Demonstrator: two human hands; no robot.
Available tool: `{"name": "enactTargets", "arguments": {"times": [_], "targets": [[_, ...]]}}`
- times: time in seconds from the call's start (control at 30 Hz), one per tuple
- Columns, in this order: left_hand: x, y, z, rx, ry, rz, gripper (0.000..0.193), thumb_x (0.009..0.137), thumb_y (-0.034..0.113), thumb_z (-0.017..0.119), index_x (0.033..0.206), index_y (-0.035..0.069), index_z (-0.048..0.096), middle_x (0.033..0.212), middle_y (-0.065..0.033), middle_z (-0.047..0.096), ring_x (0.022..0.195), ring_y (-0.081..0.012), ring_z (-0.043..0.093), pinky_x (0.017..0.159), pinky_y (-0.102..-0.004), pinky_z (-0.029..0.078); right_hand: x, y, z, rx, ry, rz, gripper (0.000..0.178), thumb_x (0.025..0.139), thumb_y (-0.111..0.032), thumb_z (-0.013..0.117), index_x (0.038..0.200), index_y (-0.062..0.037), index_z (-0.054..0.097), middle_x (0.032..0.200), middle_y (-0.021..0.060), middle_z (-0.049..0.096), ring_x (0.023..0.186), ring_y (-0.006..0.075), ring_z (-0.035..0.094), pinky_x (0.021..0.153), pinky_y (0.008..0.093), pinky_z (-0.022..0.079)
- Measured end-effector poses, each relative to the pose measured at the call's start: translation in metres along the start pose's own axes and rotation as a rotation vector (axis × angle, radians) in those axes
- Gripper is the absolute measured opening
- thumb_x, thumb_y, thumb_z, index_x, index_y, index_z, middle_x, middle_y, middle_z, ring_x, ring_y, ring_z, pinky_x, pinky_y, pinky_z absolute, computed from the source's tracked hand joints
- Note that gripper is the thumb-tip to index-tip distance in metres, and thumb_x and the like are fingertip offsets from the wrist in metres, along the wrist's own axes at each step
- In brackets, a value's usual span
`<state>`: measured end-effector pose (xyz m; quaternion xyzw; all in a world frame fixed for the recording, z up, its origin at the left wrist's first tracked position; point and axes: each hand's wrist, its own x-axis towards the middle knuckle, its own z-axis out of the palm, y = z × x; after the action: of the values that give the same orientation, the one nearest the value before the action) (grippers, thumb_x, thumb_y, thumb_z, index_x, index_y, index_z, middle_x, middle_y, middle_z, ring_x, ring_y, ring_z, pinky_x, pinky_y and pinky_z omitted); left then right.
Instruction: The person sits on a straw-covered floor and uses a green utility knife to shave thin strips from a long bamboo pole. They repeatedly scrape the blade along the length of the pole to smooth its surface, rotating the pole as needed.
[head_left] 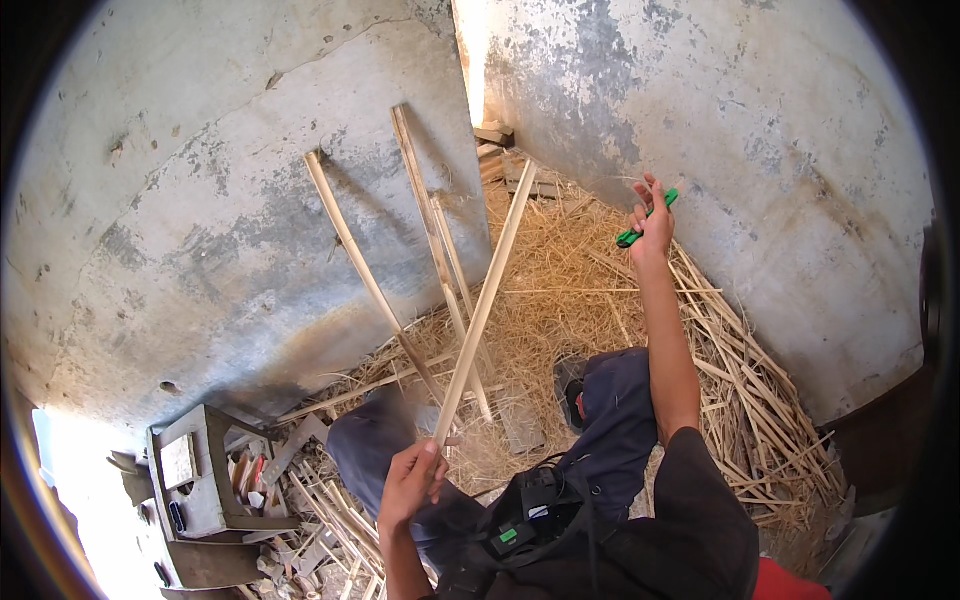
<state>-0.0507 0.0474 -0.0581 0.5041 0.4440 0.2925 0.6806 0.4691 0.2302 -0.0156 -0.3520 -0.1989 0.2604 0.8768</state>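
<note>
My left hand (412,482) grips the lower end of a long, pale split-bamboo strip (484,308), which slants up and away from me to the right. Out to the far right, at the end of my stretched arm, my right hand (654,222) holds a small green tool (630,238). Its ends stick out on both sides of the palm, while some fingers are raised loosely. Whether it has a blade cannot be made out. The right hand is well apart from the strip.
Several bamboo strips (345,235) lean on the left wall (200,260). Curly shavings (565,265) cover the floor ahead. Split sticks (770,420) are heaped along the right wall (720,120). A worn wooden box-like stand (205,510) with scraps is at lower left.
</note>
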Motion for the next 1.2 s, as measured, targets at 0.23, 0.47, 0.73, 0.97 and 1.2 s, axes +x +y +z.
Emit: {"name": "enactTargets", "arguments": {"times": [0.23,0.47,0.73,0.97,1.2], "targets": [[0.000,0.011,0.001,-0.010,0.017,0.023,0.048,0.119,0.036,0.048,0.135,-0.005,0.068,0.073,0.0029,0.051,0.056,-0.0045,0.044,0.048,-0.0219,0.042,0.016,0.001,-0.022,-1.708,-0.821,0.270,0.052,0.106,-0.049,0.067,0.128,-0.0028,0.079,0.098,0.0110,0.081,0.055,0.0105,0.052,0.056,0.0367,0.047],[0.008,0.026,0.017,-0.051,-0.047,0.072,0.043,0.120,0.027,0.045,0.141,-0.006,0.065,0.073,0.0023,0.048,0.056,-0.0045,0.043,0.049,-0.0222,0.043,-0.060,0.013,0.031,-1.308,-0.893,-0.036,0.053,0.105,-0.055,0.067,0.099,-0.0020,0.071,0.076,0.0039,0.063,0.064,0.0170,0.053,0.068,0.0383,0.048],[0.023,0.049,0.027,-0.006,-0.024,0.210,0.038,0.119,0.023,0.048,0.140,-0.003,0.066,0.075,0.0028,0.051,0.058,-0.0043,0.044,0.051,-0.0226,0.044,-0.169,-0.016,0.076,-0.796,-0.951,-0.365,0.038,0.108,-0.043,0.068,0.109,-0.0052,0.068,0.077,0.0045,0.059,0.063,0.0142,0.052,0.060,0.0321,0.044],[0.035,0.073,0.040,0.108,0.108,0.275,0.036,0.118,0.024,0.050,0.137,-0.001,0.069,0.077,0.0020,0.058,0.060,-0.0030,0.049,0.052,-0.0216,0.042,-0.218,-0.007,0.070,-0.854,-1.135,-0.639,0.034,0.096,-0.038,0.083,0.112,-0.0078,0.078,0.088,0.0080,0.074,0.066,0.0259,0.071,0.057,0.0364,0.055],[0.045,0.068,0.051,0.188,0.170,0.402,0.038,0.119,0.026,0.051,0.140,0.001,0.070,0.077,0.0055,0.054,0.060,-0.0004,0.040,0.053,-0.0204,0.031,-0.224,0.004,0.065,-0.800,-1.153,-0.714,0.034,0.093,-0.032,0.086,0.113,-0.0056,0.079,0.085,0.0078,0.074,0.064,0.0238,0.071,0.056,0.0351,0.055]]}}
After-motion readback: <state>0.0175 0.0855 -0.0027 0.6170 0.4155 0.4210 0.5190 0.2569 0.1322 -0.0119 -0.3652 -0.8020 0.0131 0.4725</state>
